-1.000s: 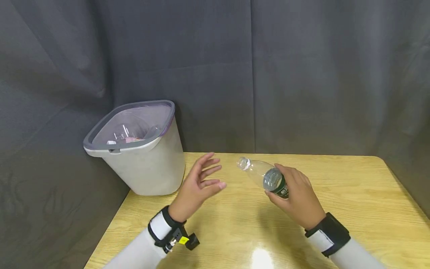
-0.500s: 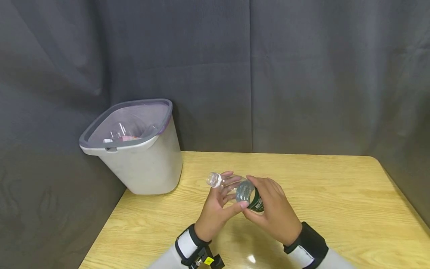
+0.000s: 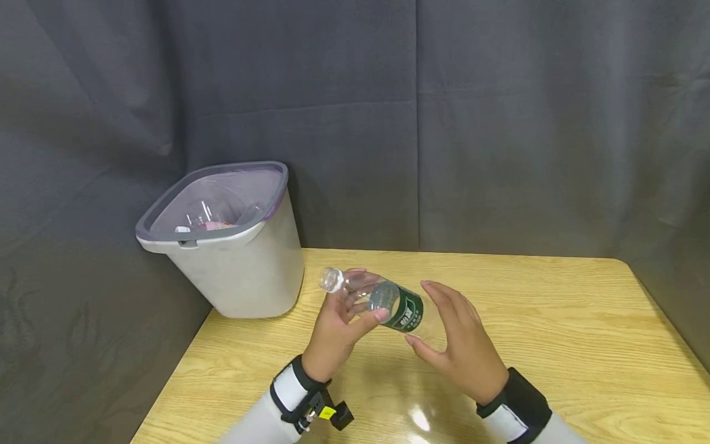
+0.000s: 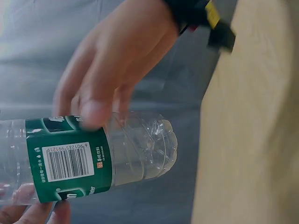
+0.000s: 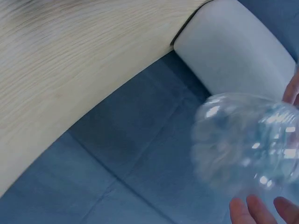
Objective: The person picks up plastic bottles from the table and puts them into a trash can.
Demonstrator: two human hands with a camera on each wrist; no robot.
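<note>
A clear plastic bottle (image 3: pixel 409 311) with a dark green label lies tilted in the air over the table, its neck with a white ring pointing up and left. My left hand (image 3: pixel 333 333) holds it near the shoulder, thumb in front and fingers behind. Around the clear base end, my right hand (image 3: pixel 466 345) is spread, thumb and fingers apart. In the left wrist view the label's barcode (image 4: pixel 70 161) faces the camera, and my right hand (image 4: pixel 121 56) is at the bottle's edge; whether it touches is unclear. The right wrist view shows the bottle base (image 5: pixel 233 144) above my right fingertips (image 5: pixel 237 210).
A light grey trash bin (image 3: pixel 249 271) with a darker rim stands at the table's back left. Clear plastic things and something pink lie inside. The wooden table (image 3: pixel 554 320) extends to the right, and a dark grey curtain (image 3: pixel 344 135) hangs behind.
My right hand brought the bottle left to my left hand, which took hold of it. The right fingers have since parted from the label, and the bottle has moved slightly left and up.
</note>
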